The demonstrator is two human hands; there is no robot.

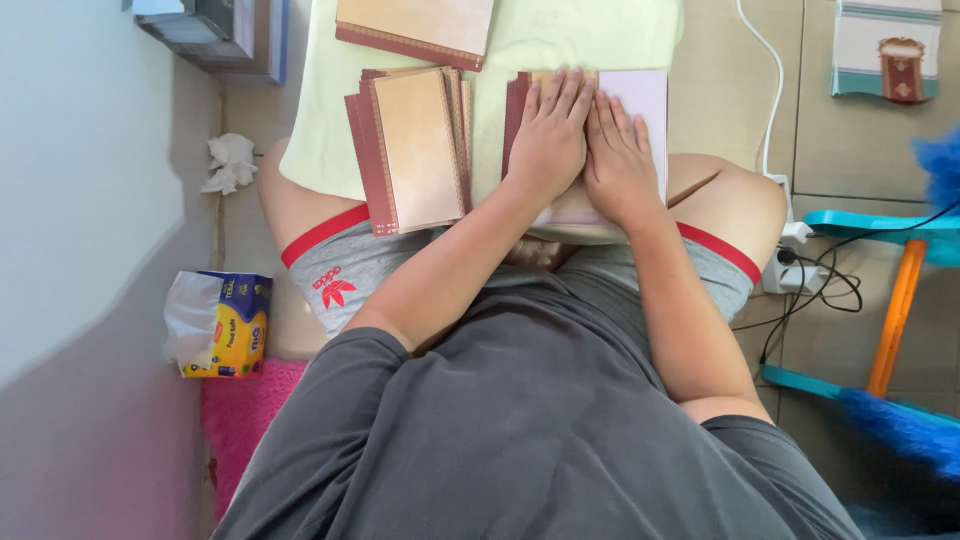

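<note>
Both hands lie flat, side by side, on a folded card [640,100] with a pale pink inside and a maroon edge. My left hand [550,135] presses the card's left half and my right hand [620,155] presses its middle. The card rests on a pale green cushion [500,50] across my lap. A stack of tan and maroon cards [415,145] lies to the left on the same cushion. Another such stack [415,28] sits at the cushion's far edge.
A crumpled tissue [230,162] and a tissue pack [225,325] lie on the floor at left. A white cable [768,70] runs to a power strip [790,265] at right, beside a teal and orange frame [895,310] with blue fluff.
</note>
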